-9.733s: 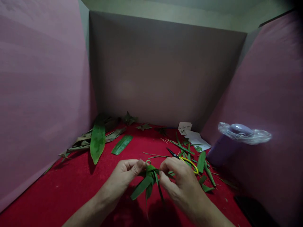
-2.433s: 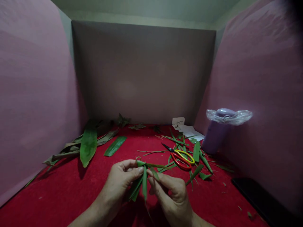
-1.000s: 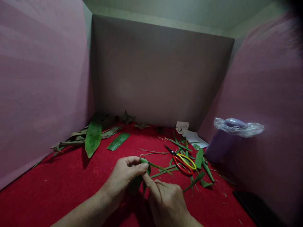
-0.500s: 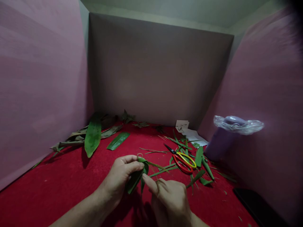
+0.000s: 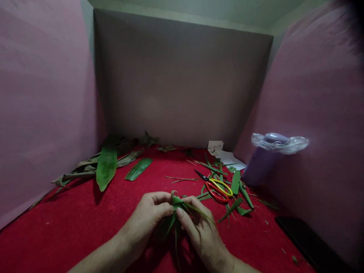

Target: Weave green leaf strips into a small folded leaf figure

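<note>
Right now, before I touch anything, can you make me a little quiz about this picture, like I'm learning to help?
1. True or false: the left hand and the right hand are both touching the folded leaf bundle.

2. Pick one. What colours are the handle loops of the scissors?
A) blue and white
B) red and yellow
C) both black

3. Fill in the missing word: in the picture, the purple container is to the ____ of the scissors.

Key: 1. True. 2. B. 3. Right.
</note>
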A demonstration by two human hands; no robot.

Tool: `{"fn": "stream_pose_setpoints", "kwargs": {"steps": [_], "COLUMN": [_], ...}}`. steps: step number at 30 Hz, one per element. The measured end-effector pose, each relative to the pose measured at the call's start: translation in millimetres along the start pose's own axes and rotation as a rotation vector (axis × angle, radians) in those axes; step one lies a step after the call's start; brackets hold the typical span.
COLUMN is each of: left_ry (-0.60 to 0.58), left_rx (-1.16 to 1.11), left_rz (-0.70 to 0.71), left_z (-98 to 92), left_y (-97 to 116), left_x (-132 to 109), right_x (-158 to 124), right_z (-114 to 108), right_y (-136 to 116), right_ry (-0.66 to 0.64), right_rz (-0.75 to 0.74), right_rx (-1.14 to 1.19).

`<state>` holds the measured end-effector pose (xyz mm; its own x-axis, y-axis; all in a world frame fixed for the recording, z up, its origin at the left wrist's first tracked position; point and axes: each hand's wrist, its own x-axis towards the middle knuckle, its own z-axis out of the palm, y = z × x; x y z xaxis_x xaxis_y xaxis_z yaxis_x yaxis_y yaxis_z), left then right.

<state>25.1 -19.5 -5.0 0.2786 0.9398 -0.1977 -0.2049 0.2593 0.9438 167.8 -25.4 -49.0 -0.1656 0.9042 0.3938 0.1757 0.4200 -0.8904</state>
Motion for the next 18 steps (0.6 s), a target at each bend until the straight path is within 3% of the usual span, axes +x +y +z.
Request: {"fn": "stream_pose_setpoints", "kwargs": {"steps": [4, 15, 18], "left_ry": [-0.028, -0.110, -0.063], "left_rx": [0.026, -0.028, -0.040], "left_rz": [0.004, 0.033, 0.042], "left_z": [1.3, -4.0, -1.4], "left_y": [0.0, -4.6, -1.7], "left_x": [-0.2, 3.6, 1.3], "right_x": [-1.8, 3.1, 3.1], "right_z": [-3.4, -0.2, -0.2], "right_y": [0.7, 5.8, 4.7], "right_ry": [0.058, 0.013, 0.008], "right_rz": [0.019, 0.059, 0.035], "right_rx": [-0.004, 0.103, 0.097]}}
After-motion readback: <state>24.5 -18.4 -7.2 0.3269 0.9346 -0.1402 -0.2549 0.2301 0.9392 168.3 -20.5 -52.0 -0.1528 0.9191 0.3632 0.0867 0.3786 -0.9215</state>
